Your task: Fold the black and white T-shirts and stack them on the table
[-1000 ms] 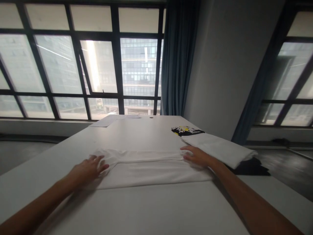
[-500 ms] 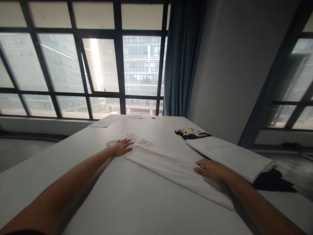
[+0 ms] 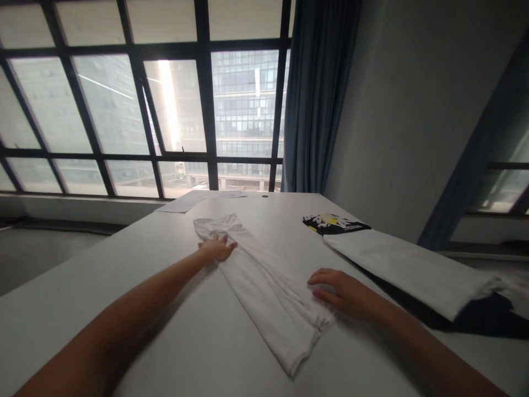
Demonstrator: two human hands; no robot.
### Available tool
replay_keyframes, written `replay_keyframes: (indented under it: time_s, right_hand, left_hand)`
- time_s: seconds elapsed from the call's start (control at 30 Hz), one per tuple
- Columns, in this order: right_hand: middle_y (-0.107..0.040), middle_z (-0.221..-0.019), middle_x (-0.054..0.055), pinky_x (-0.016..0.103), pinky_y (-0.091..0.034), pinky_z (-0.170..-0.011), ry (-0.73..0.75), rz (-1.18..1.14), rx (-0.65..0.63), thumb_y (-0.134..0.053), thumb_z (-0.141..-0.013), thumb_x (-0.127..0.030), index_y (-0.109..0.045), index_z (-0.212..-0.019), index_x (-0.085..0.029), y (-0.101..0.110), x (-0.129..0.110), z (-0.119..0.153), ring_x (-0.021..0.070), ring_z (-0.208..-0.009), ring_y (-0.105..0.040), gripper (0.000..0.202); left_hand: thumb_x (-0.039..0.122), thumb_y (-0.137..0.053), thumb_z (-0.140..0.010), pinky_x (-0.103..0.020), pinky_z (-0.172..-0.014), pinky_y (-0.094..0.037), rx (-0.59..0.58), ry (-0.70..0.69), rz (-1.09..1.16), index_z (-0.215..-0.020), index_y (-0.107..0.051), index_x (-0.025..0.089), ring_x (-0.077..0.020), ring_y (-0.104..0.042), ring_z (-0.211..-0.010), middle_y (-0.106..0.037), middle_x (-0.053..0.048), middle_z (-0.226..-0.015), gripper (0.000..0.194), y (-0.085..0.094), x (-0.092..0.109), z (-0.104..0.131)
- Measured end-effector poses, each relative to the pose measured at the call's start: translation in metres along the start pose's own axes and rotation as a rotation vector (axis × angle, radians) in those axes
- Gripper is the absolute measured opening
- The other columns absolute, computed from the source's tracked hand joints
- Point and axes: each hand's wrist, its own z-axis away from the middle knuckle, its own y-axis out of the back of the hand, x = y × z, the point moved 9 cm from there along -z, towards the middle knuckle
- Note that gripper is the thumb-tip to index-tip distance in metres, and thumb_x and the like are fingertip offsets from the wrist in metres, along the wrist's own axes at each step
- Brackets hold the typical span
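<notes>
The white cloth [image 3: 264,292] has swung round on the table since a second ago: it lay crosswise then, and now it runs slantwise, its far end up to the left and its near end down toward the right. The left hand [image 3: 217,248] has gone farther out with it, while the right hand [image 3: 343,291] is by its near part

The cloth lies as a long, narrow strip on the white table [image 3: 182,342], with creases running along its length and some bunching near the right hand. The left hand rests palm down on its far part, fingers spread and not closed round anything. The right hand is just beside the cloth's right edge, fingers loosely bent, with a gap between thumb and forefinger — whether the fingertips touch the fabric I cannot tell

To the right, well apart from the strip, a folded white piece [image 3: 405,267] lies over dark fabric [image 3: 485,317], which shows along its left side and at the near end. At its far end is a black printed piece [image 3: 334,224] with white and yellow markings. Sheets of paper [image 3: 182,204] lie toward the table's far left — beyond them stand a black-framed window [image 3: 247,105] and a blue curtain [image 3: 316,105]
</notes>
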Motion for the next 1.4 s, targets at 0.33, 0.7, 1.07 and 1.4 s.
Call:
replay_keyframes:
  time_s: [0.33,0.7,1.07,1.4]
  right_hand:
    - [-0.069,-0.114,0.011,0.039,-0.047,-0.097,-0.018,0.013,0.069,-0.049,-0.087,-0.032,-0.071,-0.106,-0.02,0.002,0.02,0.001,0.0262,-0.105,-0.063,0.032]
    - [-0.066,-0.12,0.01,0.036,-0.047,-0.097,0.154,0.092,-0.029,-0.052,-0.079,-0.013,-0.074,-0.108,-0.021,-0.023,-0.035,0.0,0.024,-0.106,-0.062,0.037]
    - [-0.071,-0.085,0.005,0.027,-0.049,-0.072,0.165,-0.03,-0.363,-0.068,-0.07,-0.02,-0.079,-0.08,-0.019,-0.034,-0.078,0.007,0.0172,-0.075,-0.064,0.015]
    - [-0.065,-0.089,0.006,0.026,-0.049,-0.069,0.157,-0.068,-0.091,-0.077,-0.069,-0.029,-0.075,-0.09,-0.017,-0.037,-0.08,-0.01,0.015,-0.074,-0.059,0.025]
  left_hand:
    - [0.064,-0.025,-0.094,-0.052,-0.113,-0.023,-0.024,-0.442,0.052,-0.147,-0.037,0.026,-0.0335,-0.023,-0.144,-0.026,-0.011,-0.159,0.066,-0.003,0.125,-0.025]
    - [0.051,-0.041,-0.095,-0.049,-0.108,-0.033,0.152,-0.418,0.09,-0.123,-0.061,0.019,-0.031,-0.048,-0.125,-0.055,-0.013,-0.136,0.046,0.062,0.045,0.054]
    - [0.045,-0.058,-0.09,-0.033,-0.092,-0.046,-0.162,-1.031,0.476,-0.092,-0.074,0.022,-0.021,-0.061,-0.098,-0.068,-0.009,-0.104,0.029,0.074,0.081,0.267]
    - [0.05,-0.059,-0.089,-0.025,-0.071,-0.047,-0.121,-0.995,0.46,-0.09,-0.074,0.021,-0.0161,-0.062,-0.076,-0.066,-0.005,-0.087,0.032,0.072,0.092,0.283]
